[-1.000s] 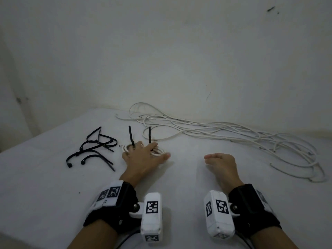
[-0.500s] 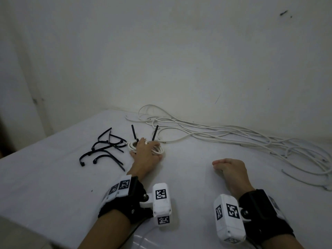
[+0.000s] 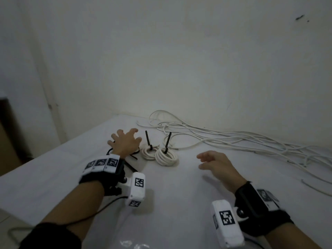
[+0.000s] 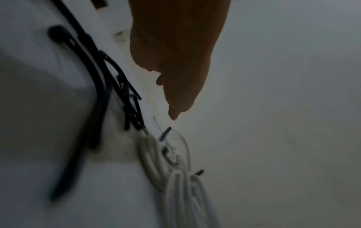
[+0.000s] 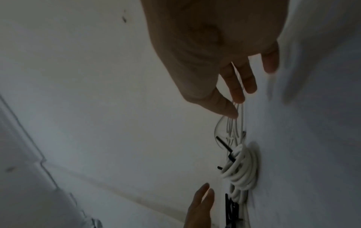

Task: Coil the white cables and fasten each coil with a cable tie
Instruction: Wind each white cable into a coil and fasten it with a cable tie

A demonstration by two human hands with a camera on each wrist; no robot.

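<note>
Two small white cable coils lie side by side on the white table. Each is bound by a black cable tie with its tail sticking up. My left hand hovers with spread fingers just left of the coils, over the loose black cable ties and partly hiding them; it holds nothing. My right hand floats right of the coils, fingers relaxed and empty. A tangle of loose white cables runs along the wall. In the left wrist view the black ties and the coils show blurred.
The wall stands close behind the table. The table's left edge drops off beside the ties. A black wire trails from my left wrist camera. The right wrist view shows a coil and my left hand.
My left hand has left the coils and moved left over the black ties, fingers spread. My right hand has lifted off the table and uncurled. Both coils now lie uncovered.
</note>
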